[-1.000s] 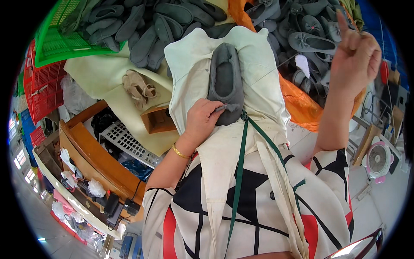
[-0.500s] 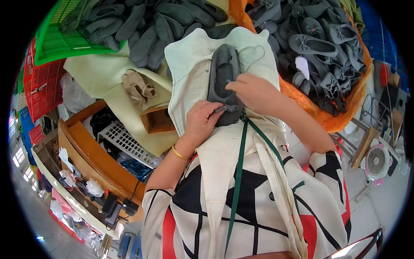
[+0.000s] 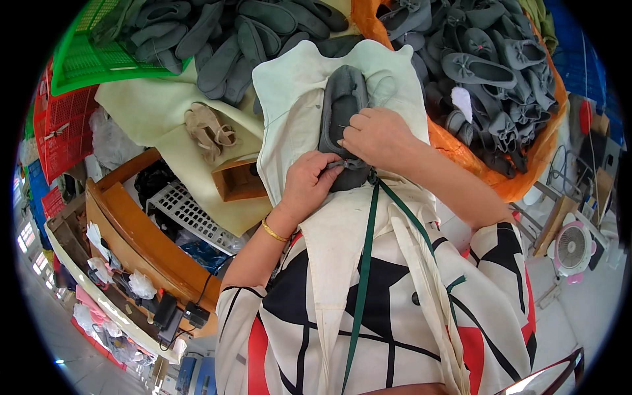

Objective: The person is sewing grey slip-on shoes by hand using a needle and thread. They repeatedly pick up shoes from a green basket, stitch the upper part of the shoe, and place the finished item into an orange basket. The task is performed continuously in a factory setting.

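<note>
A dark grey fabric shoe (image 3: 343,99) lies on a white cloth (image 3: 283,79) over my lap, its toe toward me. My left hand (image 3: 308,183) pinches the small grey bow (image 3: 349,164) at the shoe's opening between thumb and fingers. Just above the opening, my right hand (image 3: 378,138) is closed, fingertips pressed together. A thin pale sliver that looks like a needle (image 3: 343,126) shows at those fingertips. Fine thread (image 3: 388,82) loops over the cloth beside the shoe. My fingers partly hide the bow.
Grey shoes (image 3: 224,66) are heaped beyond the cloth, by a green basket (image 3: 99,62). An orange sack (image 3: 507,187) at the right holds several bowed shoes. Beige straps (image 3: 209,131) and a small open box (image 3: 240,181) lie left, near a wooden drawer (image 3: 145,230). A fan (image 3: 571,247) stands right.
My right hand has shifted slightly down and left, closer to the bow, and its fingers have curled in more. My left hand keeps its pinch in nearly the same place.
</note>
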`<state>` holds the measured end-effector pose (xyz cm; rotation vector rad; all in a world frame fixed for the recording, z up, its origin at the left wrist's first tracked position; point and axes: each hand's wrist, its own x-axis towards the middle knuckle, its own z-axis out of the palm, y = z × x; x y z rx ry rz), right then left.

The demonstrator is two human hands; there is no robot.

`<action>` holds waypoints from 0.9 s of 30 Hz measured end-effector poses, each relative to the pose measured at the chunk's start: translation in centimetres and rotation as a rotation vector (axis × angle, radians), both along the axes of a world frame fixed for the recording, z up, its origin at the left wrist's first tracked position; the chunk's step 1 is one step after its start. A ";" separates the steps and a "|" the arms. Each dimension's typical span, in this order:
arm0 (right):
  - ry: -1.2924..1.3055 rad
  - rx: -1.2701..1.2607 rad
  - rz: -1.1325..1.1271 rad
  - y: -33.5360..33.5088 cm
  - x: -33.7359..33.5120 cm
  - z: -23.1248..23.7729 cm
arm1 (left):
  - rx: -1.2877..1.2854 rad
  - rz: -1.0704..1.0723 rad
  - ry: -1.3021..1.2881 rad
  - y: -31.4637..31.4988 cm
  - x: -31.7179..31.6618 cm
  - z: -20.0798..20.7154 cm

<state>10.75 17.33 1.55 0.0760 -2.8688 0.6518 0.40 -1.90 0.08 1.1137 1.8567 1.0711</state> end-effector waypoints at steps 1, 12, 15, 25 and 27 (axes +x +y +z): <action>0.022 -0.018 -0.056 -0.4 -0.2 -0.3 | -0.003 0.001 0.002 0.1 0.0 0.0; 0.011 -0.282 -0.451 -1.2 -1.2 -5.1 | -0.133 0.036 -0.122 -0.1 0.1 -1.4; 0.056 -0.309 -0.449 -1.1 -1.2 -2.8 | -0.139 0.057 -0.115 -0.5 0.5 -1.4; 0.184 -0.549 -0.455 -1.8 0.0 -1.1 | -0.570 0.089 -0.090 -1.1 1.2 3.4; 0.196 -0.531 -0.428 -2.1 0.3 -0.9 | -0.544 0.123 -0.143 -1.2 1.4 3.1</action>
